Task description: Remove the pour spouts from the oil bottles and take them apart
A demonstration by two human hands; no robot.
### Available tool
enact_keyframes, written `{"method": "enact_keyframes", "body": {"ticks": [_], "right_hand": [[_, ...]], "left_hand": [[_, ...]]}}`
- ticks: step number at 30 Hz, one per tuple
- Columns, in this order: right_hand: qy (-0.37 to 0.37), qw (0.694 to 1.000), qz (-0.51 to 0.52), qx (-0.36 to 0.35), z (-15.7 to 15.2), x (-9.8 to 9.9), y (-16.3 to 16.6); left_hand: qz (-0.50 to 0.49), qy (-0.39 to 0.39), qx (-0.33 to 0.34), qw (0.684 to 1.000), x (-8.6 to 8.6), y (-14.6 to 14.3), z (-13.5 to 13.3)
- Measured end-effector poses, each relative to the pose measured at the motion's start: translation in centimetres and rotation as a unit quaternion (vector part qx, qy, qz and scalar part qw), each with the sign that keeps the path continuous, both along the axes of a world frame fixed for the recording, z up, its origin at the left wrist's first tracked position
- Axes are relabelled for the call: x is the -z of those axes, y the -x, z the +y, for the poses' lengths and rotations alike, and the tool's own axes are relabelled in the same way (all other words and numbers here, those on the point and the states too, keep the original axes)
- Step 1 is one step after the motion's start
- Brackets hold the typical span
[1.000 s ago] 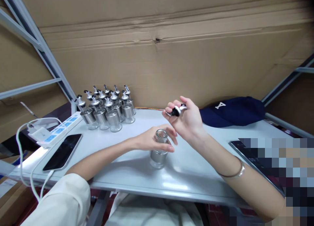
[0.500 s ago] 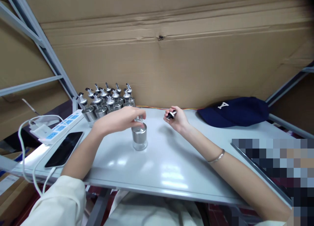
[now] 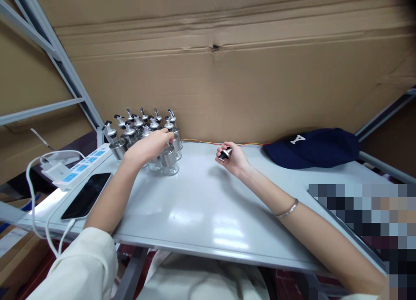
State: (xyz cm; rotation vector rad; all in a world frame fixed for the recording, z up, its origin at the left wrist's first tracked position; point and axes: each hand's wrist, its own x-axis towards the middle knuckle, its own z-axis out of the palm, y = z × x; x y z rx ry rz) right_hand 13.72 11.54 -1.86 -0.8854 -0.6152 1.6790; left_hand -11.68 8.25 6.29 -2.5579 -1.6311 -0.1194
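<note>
My left hand point(image 3: 150, 145) is closed over the top of an open glass bottle with a steel sleeve point(image 3: 168, 160), which stands on the grey table point(image 3: 201, 204) right beside a cluster of several like bottles with pourer caps point(image 3: 139, 126). My right hand point(image 3: 232, 158) rests near the table's back middle, fingers pinched around a small black and silver pourer cap point(image 3: 225, 153). A silver bangle sits on that wrist.
A black phone point(image 3: 86, 195) lies at the left, plugged by a white cable, next to a white power strip point(image 3: 78, 169). A navy cap point(image 3: 313, 147) lies at the back right. Cardboard walls the back; a metal rack frame stands at left.
My left hand has carried the open bottle from the table's middle back and left to the cluster of capped bottles. My right hand, holding the pourer cap, came down near the table.
</note>
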Motion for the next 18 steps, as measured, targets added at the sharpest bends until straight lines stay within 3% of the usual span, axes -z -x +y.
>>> {"method": "enact_keyframes", "body": {"ticks": [6, 9, 13, 15, 18], "right_hand": [[0.003, 1.0, -0.005, -0.009, 0.0, 0.1, -0.1], [0.007, 1.0, -0.013, -0.025, -0.3, -0.2, 0.0], [-0.02, 0.994, -0.048, -0.096, -1.3, -0.7, 0.8], [-0.079, 0.986, -0.097, -0.106, -1.9, -0.7, 1.3], [-0.156, 0.965, -0.18, -0.107, -2.2, -0.1, 1.7]], "left_hand": [[0.028, -0.046, -0.001, 0.999, -0.1, -1.3, -0.6], [-0.018, -0.107, 0.081, 0.991, -0.8, -3.0, -2.2], [-0.14, -0.06, 0.153, 0.977, -1.1, -5.3, -3.6], [-0.196, -0.012, 0.163, 0.967, 0.1, -6.3, -3.1], [-0.296, 0.064, 0.171, 0.938, 3.6, -7.6, -1.0]]}}
